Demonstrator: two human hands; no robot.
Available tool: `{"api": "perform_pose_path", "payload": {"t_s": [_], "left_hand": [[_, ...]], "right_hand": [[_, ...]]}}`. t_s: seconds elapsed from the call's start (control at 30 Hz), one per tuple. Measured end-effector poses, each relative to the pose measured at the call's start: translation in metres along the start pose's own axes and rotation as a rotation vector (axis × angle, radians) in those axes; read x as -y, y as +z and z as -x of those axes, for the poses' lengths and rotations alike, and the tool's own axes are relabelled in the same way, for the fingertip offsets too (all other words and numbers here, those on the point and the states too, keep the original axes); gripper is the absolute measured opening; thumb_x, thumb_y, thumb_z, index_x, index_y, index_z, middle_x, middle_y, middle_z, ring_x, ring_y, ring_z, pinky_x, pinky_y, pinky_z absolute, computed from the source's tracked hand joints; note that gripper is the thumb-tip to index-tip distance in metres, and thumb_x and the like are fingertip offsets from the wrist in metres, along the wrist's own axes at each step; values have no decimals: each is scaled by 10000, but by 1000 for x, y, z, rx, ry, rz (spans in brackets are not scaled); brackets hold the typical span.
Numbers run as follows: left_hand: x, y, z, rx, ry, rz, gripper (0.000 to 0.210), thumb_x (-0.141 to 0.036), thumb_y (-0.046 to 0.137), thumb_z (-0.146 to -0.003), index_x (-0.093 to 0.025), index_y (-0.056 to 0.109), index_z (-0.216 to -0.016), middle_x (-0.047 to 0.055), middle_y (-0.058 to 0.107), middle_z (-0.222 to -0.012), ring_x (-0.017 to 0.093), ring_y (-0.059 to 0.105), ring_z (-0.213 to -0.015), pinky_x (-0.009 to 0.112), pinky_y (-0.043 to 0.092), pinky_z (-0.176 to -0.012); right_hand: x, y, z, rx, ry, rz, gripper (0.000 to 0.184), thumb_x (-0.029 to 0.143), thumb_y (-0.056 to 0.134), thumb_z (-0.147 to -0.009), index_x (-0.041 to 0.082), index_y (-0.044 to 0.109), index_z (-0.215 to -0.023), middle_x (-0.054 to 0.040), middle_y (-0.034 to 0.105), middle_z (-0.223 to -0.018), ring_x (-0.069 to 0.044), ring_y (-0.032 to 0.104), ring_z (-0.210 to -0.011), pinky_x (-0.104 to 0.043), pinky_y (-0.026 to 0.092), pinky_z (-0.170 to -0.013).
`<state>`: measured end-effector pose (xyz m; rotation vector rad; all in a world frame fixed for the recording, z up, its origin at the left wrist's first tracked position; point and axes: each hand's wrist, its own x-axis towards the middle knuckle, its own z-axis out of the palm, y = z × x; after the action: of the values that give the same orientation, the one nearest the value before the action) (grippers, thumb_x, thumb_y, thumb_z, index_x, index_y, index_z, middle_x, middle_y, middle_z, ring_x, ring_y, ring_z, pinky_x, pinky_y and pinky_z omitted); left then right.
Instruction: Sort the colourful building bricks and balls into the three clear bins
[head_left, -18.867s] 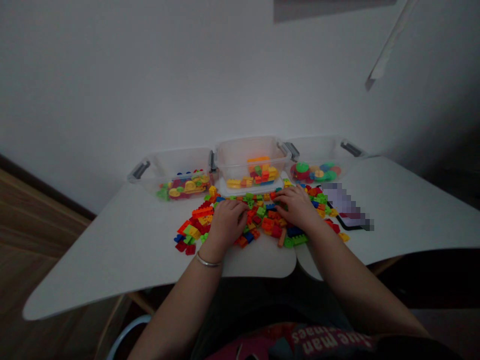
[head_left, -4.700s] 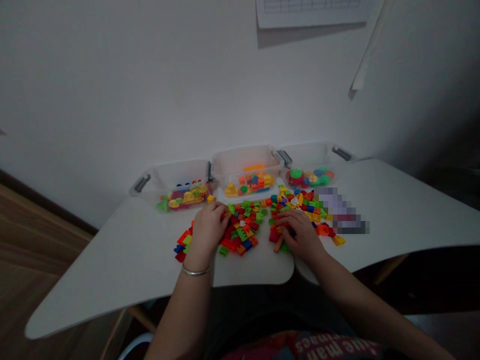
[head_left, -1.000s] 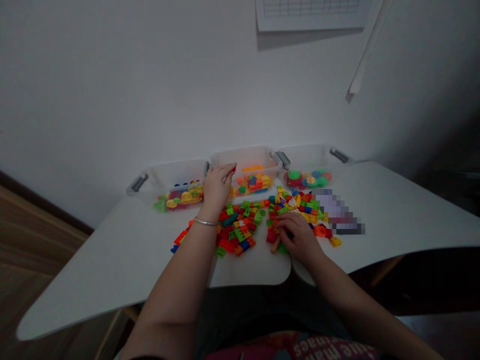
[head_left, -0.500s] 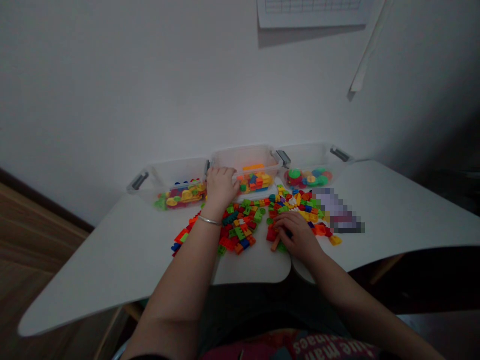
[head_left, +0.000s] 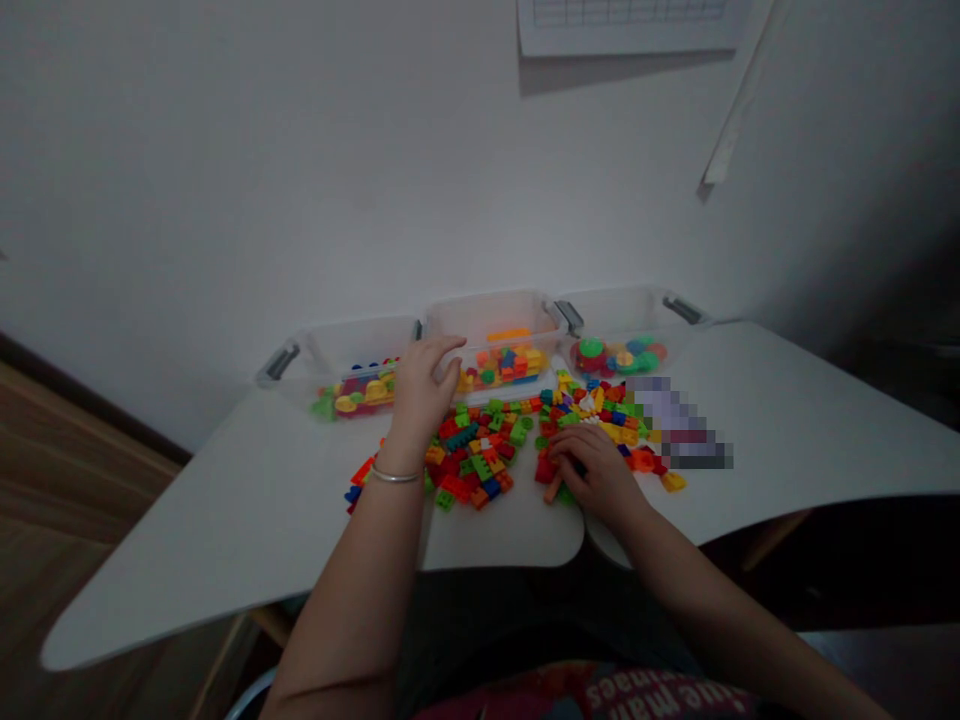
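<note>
My left hand hovers over the near rim of the middle clear bin, its thumb spread away from the fingers and nothing visible in it. A silver bangle circles that wrist. My right hand rests on loose toy building bricks, fingers loosely bent with a gap to the thumb. By its fingertips lie a red brick and an orange brick. A multicoloured pile of bricks spreads between my arms, and more bricks lie beyond my right hand.
The left clear bin holds mostly yellow, green and red pieces. Round pieces fill the bottom of the right clear bin. A blurred-out flat item lies right of the bricks on the white table. Behind stands a wall.
My left hand has shifted left and a little toward me from the middle bin, its thumb now spread apart from the fingers. My right hand has stayed in place.
</note>
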<state>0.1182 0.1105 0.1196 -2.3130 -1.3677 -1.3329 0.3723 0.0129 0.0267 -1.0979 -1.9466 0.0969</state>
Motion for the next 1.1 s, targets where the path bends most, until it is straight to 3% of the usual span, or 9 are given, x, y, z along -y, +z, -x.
{"api": "perform_pose_path", "payload": {"t_s": [0.07, 0.23, 0.4, 0.83, 0.93, 1.1], "left_hand": [[-7, -2, 11, 45, 5, -81, 235, -216, 529, -894, -213, 696, -1059, 68, 715, -1059, 226, 629, -1043, 403, 486, -956], [-11, 0, 34, 397, 13, -394, 197, -235, 537, -897, -210, 726, -946, 94, 700, -963, 271, 638, -942, 407, 491, -830], [-3, 3, 44, 557, 29, -401, 207, -285, 544, -901, -215, 724, -978, 108, 696, -1013, 280, 638, -968, 407, 483, -834], [1, 9, 48, 636, -1, -290, 230, -233, 569, -878, -212, 716, -1054, 100, 707, -1045, 271, 655, -998, 405, 503, -907], [4, 12, 50, 581, -43, -144, 254, -174, 563, -853, -211, 692, -1069, 84, 695, -1082, 237, 653, -1016, 375, 513, -936], [10, 17, 53, 389, -88, 20, 310, -105, 542, -805, -203, 640, -1082, 85, 641, -1126, 221, 617, -1097, 387, 499, -1006]], "right_hand": [[0, -1, 0, 0, -1, 0, 149, 117, 542, -847, 216, 653, -855, -81, 704, -962, -254, 619, -982, -466, 503, -888], [1, -1, -1, 5, -7, 9, 148, 123, 540, -852, 208, 661, -858, -87, 711, -965, -253, 619, -987, -469, 501, -897], [2, -1, -1, 4, 15, -6, 159, 115, 545, -832, 222, 662, -843, -76, 710, -959, -253, 626, -984, -475, 497, -902], [2, 1, 0, 13, 0, 12, 141, 121, 543, -839, 219, 645, -841, -79, 713, -964, -256, 633, -966, -462, 507, -878], [2, 1, 0, 10, 3, 13, 145, 117, 545, -839, 223, 643, -849, -74, 712, -967, -256, 630, -973, -466, 505, -887], [2, 0, 0, 10, -10, 10, 146, 113, 545, -840, 222, 643, -841, -74, 712, -953, -257, 632, -972, -463, 508, -881]]}}
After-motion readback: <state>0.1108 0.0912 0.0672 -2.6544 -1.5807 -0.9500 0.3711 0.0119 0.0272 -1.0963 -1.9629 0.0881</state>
